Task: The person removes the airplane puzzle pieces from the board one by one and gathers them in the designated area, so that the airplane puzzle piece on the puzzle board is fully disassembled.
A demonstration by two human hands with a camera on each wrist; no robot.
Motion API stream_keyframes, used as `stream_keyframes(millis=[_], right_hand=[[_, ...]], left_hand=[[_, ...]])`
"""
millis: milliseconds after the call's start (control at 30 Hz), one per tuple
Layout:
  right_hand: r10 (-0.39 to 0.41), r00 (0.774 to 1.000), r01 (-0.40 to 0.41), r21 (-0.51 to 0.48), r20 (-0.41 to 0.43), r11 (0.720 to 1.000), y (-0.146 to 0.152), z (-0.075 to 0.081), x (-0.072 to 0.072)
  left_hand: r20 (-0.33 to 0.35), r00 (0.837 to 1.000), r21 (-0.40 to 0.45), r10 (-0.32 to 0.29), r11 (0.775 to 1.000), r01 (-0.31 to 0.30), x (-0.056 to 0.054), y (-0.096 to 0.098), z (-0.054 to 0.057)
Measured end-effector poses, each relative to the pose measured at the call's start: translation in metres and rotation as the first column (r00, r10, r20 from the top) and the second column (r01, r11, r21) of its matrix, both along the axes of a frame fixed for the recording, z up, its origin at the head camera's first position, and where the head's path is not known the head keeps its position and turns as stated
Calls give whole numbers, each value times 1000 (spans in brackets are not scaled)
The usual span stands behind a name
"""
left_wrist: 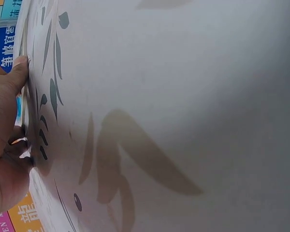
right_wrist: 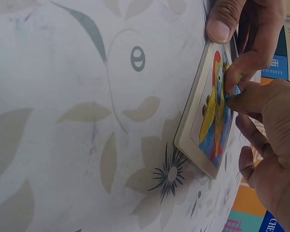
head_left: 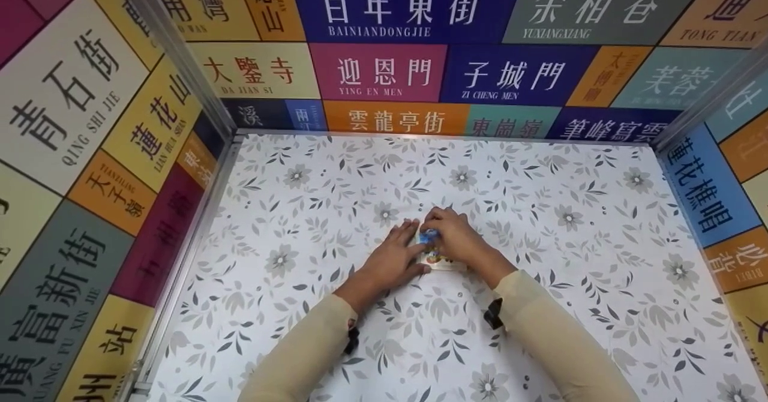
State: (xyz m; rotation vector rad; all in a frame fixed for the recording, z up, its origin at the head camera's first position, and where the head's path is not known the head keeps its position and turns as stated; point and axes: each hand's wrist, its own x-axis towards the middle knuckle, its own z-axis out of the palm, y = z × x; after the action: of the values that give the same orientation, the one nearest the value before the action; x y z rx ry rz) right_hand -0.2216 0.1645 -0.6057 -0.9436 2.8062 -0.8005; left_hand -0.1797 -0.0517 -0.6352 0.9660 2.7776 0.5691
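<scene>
A small wooden puzzle board (right_wrist: 195,113) with a colourful picture lies flat on the table, partly covered by both hands. At its left side my left hand (head_left: 393,258) holds it, the thumb at the edge and the index finger reaching onto the picture. My right hand (head_left: 459,237) is bent over the board's far part; its fingertips pinch a blue puzzle piece (head_left: 427,235), mostly hidden. In the right wrist view the right hand (right_wrist: 275,140) and left hand (right_wrist: 253,38) nearly meet over the picture. The left wrist view shows the left hand (left_wrist: 5,111) low against the table.
The table (head_left: 288,306) has a white cover with grey flowers and leaves. Panels of coloured street-name signs (head_left: 384,72) rise along the back, left and right edges. A metal-framed corner post (head_left: 198,78) stands at the back left.
</scene>
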Motion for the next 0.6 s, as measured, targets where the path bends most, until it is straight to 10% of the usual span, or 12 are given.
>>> stream_keyframes(millis=[600], right_hand=[[-67, 996, 67, -7, 57, 998, 26, 3, -2]], left_hand=[[51, 998, -21, 24, 1000, -23, 0, 0, 1]])
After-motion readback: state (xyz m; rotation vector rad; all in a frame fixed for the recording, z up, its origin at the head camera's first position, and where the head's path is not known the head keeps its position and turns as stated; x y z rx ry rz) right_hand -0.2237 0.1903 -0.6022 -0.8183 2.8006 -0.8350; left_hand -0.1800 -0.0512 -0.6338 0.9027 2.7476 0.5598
